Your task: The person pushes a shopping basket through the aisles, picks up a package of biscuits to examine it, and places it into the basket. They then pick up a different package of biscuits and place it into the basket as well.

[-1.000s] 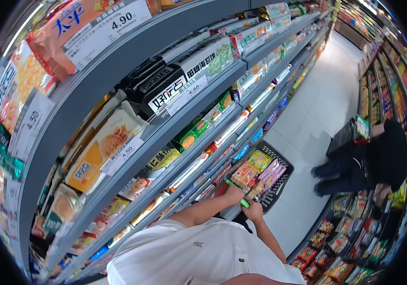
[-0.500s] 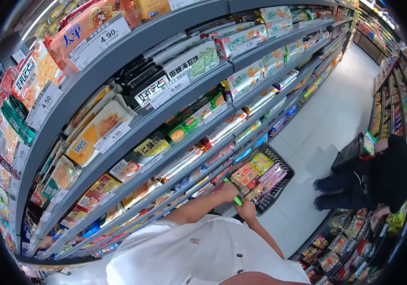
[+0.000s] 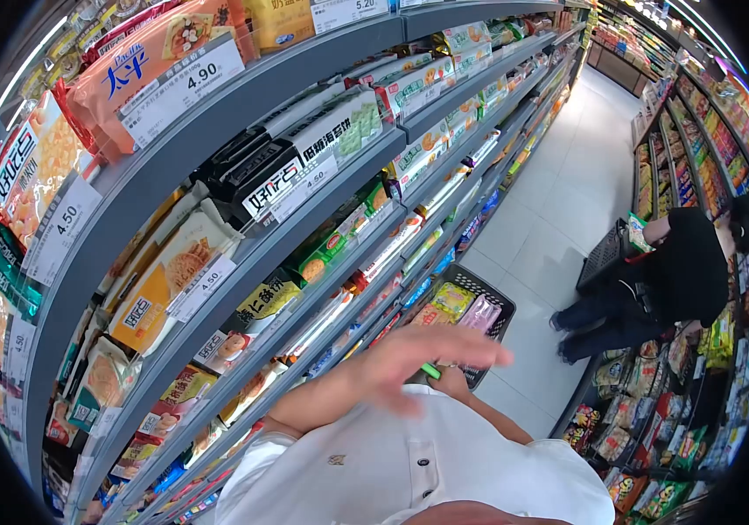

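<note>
My left hand [image 3: 409,360] is raised off the handle, its fingers stretched out and apart, slightly blurred, holding nothing. In the head view it covers part of the black basket cart [image 3: 499,337]. My right hand [image 3: 453,385] is closed around the cart's green handle [image 3: 430,371], partly hidden behind the left hand. Inside the cart lie a yellow-green food pack [image 3: 451,299], a purple-pink pack [image 3: 480,313] and an orange-brown pack [image 3: 429,315]. On the left, close to my left arm, stands a shelf of packaged biscuits [image 3: 252,306].
A person [image 3: 681,271] in dark clothes stands on the right with a black basket [image 3: 606,258]. Snack shelves [image 3: 646,420] line the aisle's right side. Pale floor tiles [image 3: 536,219] run between the shelves. Price tags [image 3: 204,289] hang along the left shelf edges.
My left hand has let go of the green handle and risen toward me, fingers spreading. The right hand stays on the handle. The view has shifted, so the cart and person appear further left.
</note>
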A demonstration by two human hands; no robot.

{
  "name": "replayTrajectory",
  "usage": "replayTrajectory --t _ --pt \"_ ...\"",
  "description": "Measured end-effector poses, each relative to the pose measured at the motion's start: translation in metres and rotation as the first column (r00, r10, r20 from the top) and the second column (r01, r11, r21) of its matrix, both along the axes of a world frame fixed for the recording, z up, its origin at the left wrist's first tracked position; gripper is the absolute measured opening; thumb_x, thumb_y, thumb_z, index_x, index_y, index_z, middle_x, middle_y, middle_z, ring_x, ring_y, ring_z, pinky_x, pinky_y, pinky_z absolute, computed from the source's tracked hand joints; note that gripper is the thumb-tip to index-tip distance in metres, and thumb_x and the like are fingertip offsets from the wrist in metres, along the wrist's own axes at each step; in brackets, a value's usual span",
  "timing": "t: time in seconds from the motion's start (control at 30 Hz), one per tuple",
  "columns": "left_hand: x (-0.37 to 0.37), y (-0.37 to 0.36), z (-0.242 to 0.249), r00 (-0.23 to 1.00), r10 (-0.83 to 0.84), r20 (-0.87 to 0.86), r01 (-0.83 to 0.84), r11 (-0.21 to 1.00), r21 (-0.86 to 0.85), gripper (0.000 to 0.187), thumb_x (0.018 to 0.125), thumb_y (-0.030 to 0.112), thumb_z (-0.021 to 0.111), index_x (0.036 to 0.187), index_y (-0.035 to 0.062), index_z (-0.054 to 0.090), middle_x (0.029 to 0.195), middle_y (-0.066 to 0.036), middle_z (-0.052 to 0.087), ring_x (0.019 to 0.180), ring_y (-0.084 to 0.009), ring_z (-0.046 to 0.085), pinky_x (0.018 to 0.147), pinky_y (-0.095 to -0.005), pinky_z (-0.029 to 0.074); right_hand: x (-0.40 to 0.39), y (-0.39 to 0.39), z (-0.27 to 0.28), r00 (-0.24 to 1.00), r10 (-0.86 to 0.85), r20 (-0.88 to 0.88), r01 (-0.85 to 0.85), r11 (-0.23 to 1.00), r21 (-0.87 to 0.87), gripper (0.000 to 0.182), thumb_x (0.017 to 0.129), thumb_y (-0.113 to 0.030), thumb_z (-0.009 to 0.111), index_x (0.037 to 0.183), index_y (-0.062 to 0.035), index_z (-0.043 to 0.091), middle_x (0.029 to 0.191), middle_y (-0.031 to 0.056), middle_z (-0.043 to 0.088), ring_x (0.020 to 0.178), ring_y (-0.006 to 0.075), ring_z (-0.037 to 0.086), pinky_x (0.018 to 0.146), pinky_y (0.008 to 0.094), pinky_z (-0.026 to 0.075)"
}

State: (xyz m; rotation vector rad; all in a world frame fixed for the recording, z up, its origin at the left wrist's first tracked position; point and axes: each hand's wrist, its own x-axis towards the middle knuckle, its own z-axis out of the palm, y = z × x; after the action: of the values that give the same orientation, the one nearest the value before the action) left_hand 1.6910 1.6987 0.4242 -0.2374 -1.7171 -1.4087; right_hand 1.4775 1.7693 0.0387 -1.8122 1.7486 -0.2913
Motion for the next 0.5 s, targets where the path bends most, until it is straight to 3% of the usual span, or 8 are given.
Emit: replayTrajectory --t 0.03,0.1,0.13,0.2,0.23,0.3,0.5 --pt "0.005 0.007 0.013 0.978 -0.131 -0.165 0.137 0.990 0.028 0.067 0.089 0.050 0.067 0.136 0.0034 0.055 0.136 -0.023 0.057 0.128 -0.0397 0.054 0.103 -0.0461 0.045 0.000 -0.001 -0.001 1.000 0.007 -0.016 -0.007 0.999 0.042 0.037 0.076 -0.039 0.069 0.088 -0.0046 0.072 0.082 0.0216 0.070 0.075 0.0415 0.068 0.072 0.0507 0.055" --pt "0.014 0.024 0.041 0.939 -0.183 -0.292 0.166 0.983 -0.085 0.070 0.094 0.058 0.058 0.134 0.0003 0.057 0.125 -0.029 0.061 0.117 -0.0469 0.059 0.094 -0.0510 0.052 0.001 -0.001 -0.004 0.999 0.011 -0.036 -0.008 0.996 0.087 0.038 0.076 -0.040 0.068 0.088 -0.0043 0.072 0.081 0.0214 0.070 0.076 0.0413 0.069 0.073 0.0510 0.056" --pt "0.006 0.032 0.044 0.937 -0.186 -0.297 0.169 0.982 -0.083 0.070 0.094 0.058 0.058 0.134 0.0003 0.057 0.125 -0.029 0.061 0.117 -0.0469 0.059 0.094 -0.0510 0.052 0.001 -0.001 -0.012 1.000 -0.008 -0.029 0.011 0.996 0.086 0.038 0.076 -0.041 0.068 0.088 -0.0046 0.072 0.081 0.0219 0.070 0.077 0.0412 0.069 0.074 0.0510 0.056" --pt "-0.016 0.046 0.049 0.739 -0.118 -0.664 0.024 0.988 -0.150 0.062 0.092 0.049 0.065 0.122 -0.0050 0.062 0.111 -0.031 0.064 0.097 -0.0405 0.067 0.079 -0.0488 0.056 0.001 -0.001 -0.018 0.999 -0.024 -0.033 0.027 0.996 0.083 0.039 0.076 -0.041 0.067 0.089 -0.0051 0.072 0.081 0.0236 0.069 0.078 0.0411 0.069 0.075 0.0509 0.056" --pt "-0.008 0.046 0.055 0.737 -0.118 -0.665 0.025 0.989 -0.148 0.062 0.092 0.049 0.065 0.122 -0.0050 0.062 0.111 -0.031 0.064 0.097 -0.0405 0.067 0.079 -0.0488 0.056 0.002 -0.001 -0.018 0.999 -0.026 -0.035 0.029 0.996 0.086 0.039 0.076 -0.041 0.067 0.089 -0.0051 0.072 0.081 0.0236 0.069 0.078 0.0411 0.069 0.075 0.0509 0.056" --pt "0.014 0.039 0.069 0.844 -0.336 -0.419 0.284 0.941 -0.183 0.080 0.086 0.057 0.068 0.138 -0.0012 0.051 0.127 -0.034 0.058 0.114 -0.0479 0.059 0.092 -0.0565 0.051 0.002 0.000 -0.013 0.998 -0.033 -0.062 0.040 0.992 0.121 0.036 0.078 -0.034 0.068 0.094 -0.0035 0.073 0.084 0.0252 0.069 0.079 0.0420 0.068 0.077 0.0502 0.054" --pt "0.018 0.040 0.068 0.856 -0.322 -0.405 0.284 0.947 -0.152 0.076 0.086 0.055 0.069 0.136 0.0008 0.054 0.124 -0.032 0.060 0.110 -0.0459 0.062 0.089 -0.0557 0.053 0.002 0.001 -0.021 0.997 -0.065 -0.051 0.070 0.992 0.105 0.039 0.076 -0.041 0.068 0.092 -0.0054 0.072 0.084 0.0245 0.069 0.080 0.0418 0.068 0.077 0.0501 0.056"
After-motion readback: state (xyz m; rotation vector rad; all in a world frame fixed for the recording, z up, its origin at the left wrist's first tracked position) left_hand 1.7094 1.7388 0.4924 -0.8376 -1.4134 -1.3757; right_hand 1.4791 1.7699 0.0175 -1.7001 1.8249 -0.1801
